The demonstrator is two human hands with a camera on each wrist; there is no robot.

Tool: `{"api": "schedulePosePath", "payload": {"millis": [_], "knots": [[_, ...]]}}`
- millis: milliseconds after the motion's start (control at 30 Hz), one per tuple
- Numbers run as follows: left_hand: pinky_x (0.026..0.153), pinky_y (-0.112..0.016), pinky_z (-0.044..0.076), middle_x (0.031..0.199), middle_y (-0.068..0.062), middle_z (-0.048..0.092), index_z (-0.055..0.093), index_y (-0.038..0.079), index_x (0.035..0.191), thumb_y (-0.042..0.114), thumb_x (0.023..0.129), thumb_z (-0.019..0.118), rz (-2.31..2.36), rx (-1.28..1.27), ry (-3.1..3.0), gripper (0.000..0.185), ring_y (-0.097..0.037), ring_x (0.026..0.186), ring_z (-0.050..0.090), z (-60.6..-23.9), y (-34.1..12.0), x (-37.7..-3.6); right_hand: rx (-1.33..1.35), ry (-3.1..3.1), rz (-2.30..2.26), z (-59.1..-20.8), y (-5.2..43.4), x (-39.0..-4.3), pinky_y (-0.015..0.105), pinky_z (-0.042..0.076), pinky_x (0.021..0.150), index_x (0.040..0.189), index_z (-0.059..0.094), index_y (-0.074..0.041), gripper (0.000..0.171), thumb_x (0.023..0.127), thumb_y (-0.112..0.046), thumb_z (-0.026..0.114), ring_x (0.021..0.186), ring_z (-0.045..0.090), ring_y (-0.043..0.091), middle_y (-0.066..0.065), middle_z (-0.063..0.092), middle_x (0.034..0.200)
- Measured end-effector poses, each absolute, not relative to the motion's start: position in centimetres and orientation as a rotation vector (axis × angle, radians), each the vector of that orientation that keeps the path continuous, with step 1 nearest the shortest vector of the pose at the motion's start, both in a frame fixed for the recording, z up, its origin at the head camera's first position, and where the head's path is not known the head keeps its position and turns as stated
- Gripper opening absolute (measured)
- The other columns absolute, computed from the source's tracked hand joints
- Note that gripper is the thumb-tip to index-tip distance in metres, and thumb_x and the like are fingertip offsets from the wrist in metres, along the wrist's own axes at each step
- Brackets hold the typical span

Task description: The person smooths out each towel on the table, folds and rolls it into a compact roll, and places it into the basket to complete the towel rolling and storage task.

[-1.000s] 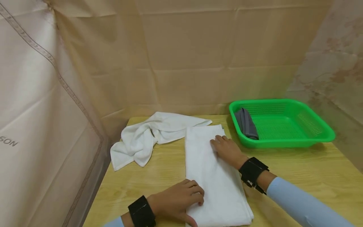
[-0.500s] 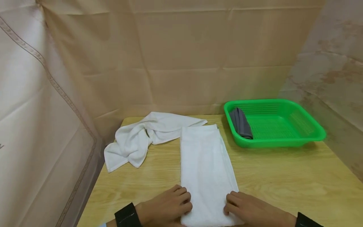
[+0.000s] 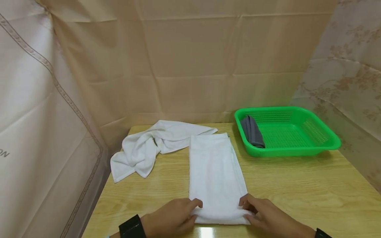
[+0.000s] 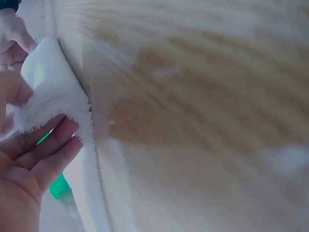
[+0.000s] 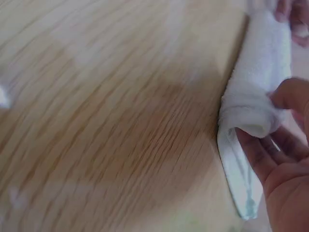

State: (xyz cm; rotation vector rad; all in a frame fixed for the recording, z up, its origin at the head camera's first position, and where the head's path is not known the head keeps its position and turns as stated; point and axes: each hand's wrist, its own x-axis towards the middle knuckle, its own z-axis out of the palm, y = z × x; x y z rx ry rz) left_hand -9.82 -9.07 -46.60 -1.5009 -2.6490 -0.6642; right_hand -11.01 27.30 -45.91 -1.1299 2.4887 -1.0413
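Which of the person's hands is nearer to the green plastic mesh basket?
Right. The right hand pinches the folded white towel's near corner, below the green plastic mesh basket; the left hand pinches its opposite corner, farther left.

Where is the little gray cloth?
In the head view, the small folded gray cloth lies inside the green plastic mesh basket, against its left wall, at the far right of the wooden table.
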Motion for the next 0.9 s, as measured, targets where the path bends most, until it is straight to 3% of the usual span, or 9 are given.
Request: {"api": "schedulePosePath", "payload": {"millis": [200,367,467,600,633,733,833,867,900], "knots": [[0.064,-0.005,0.037,0.084,0.013,0.051,0.063,0.019,0.100,0.010,0.097,0.068,-0.827,-1.376,-2.645,0.010,0.006,0.072,0.045,-47.0,-9.0,-10.2,-1.111,2.590,-1.234,-47.0,27.2,-12.0,0.022,0.052,0.062,0.100,0.065,-0.023,0.020,0.094,-0.008,0.076,0.078,0.057,-0.002,-0.012,0.060,0.092],[0.074,-0.005,0.039,0.098,0.008,0.056,0.069,0.020,0.084,0.010,0.091,0.075,-0.661,-1.338,-2.594,0.014,0.000,0.085,0.048,-47.1,-8.9,-10.5,-1.324,2.803,-0.987,-47.2,26.7,-11.8,0.014,0.046,0.063,0.092,0.073,-0.026,0.022,0.088,-0.006,0.081,0.080,0.052,-0.003,-0.012,0.055,0.100],[0.075,-0.010,0.038,0.096,0.009,0.057,0.068,0.020,0.079,0.021,0.090,0.077,-0.473,-1.389,-2.528,0.015,-0.005,0.086,0.047,-46.9,-8.8,-10.6,-1.499,2.935,-0.758,-47.1,26.6,-11.4,0.014,0.045,0.072,0.092,0.072,-0.027,0.019,0.083,-0.020,0.088,0.090,0.050,0.002,-0.011,0.053,0.108],[0.073,-0.016,0.037,0.095,0.009,0.056,0.063,0.021,0.080,0.047,0.089,0.078,-0.308,-1.457,-2.512,0.031,-0.006,0.086,0.046,-46.7,-8.9,-10.6,-1.739,3.002,-0.528,-47.1,26.5,-11.1,0.022,0.043,0.077,0.097,0.069,-0.022,0.035,0.073,-0.032,0.091,0.094,0.048,0.009,-0.010,0.054,0.108],[0.073,-0.017,0.038,0.096,0.009,0.055,0.063,0.021,0.081,0.049,0.088,0.079,-0.295,-1.461,-2.522,0.033,-0.006,0.087,0.046,-46.7,-8.9,-10.6,-1.790,2.999,-0.482,-47.1,26.5,-11.0,0.023,0.042,0.077,0.099,0.068,-0.019,0.036,0.073,-0.032,0.090,0.093,0.048,0.010,-0.009,0.055,0.107],[0.074,-0.017,0.041,0.094,0.009,0.057,0.062,0.021,0.083,0.043,0.086,0.082,-0.263,-1.441,-2.519,0.031,-0.006,0.088,0.049,-46.8,-8.8,-10.5,-1.870,2.994,-0.377,-47.2,26.6,-11.0,0.026,0.044,0.077,0.104,0.067,-0.013,0.018,0.095,-0.029,0.068,0.092,0.050,0.012,-0.006,0.057,0.103],[0.072,-0.015,0.043,0.088,0.009,0.059,0.062,0.019,0.080,0.032,0.084,0.082,-0.296,-1.404,-2.512,0.025,-0.005,0.084,0.051,-46.9,-8.6,-10.3,-1.841,2.999,-0.354,-47.3,26.7,-11.0,0.026,0.047,0.077,0.107,0.068,-0.012,0.034,0.107,-0.031,0.039,0.091,0.054,0.011,-0.006,0.060,0.100],[0.069,-0.014,0.042,0.086,0.009,0.059,0.062,0.019,0.080,0.029,0.084,0.081,-0.317,-1.393,-2.522,0.022,-0.004,0.082,0.051,-46.9,-8.6,-10.3,-1.813,3.004,-0.371,-47.2,26.7,-11.0,0.026,0.048,0.077,0.107,0.068,-0.011,0.036,0.106,-0.031,0.039,0.091,0.055,0.011,-0.007,0.061,0.100],[0.067,-0.012,0.041,0.083,0.010,0.059,0.063,0.018,0.081,0.026,0.085,0.080,-0.343,-1.377,-2.545,0.019,-0.003,0.079,0.050,-46.9,-8.6,-10.3,-1.764,3.003,-0.403,-47.2,26.7,-11.0,0.025,0.050,0.076,0.108,0.069,-0.011,0.029,0.105,-0.029,0.047,0.091,0.057,0.010,-0.007,0.062,0.100]]}}
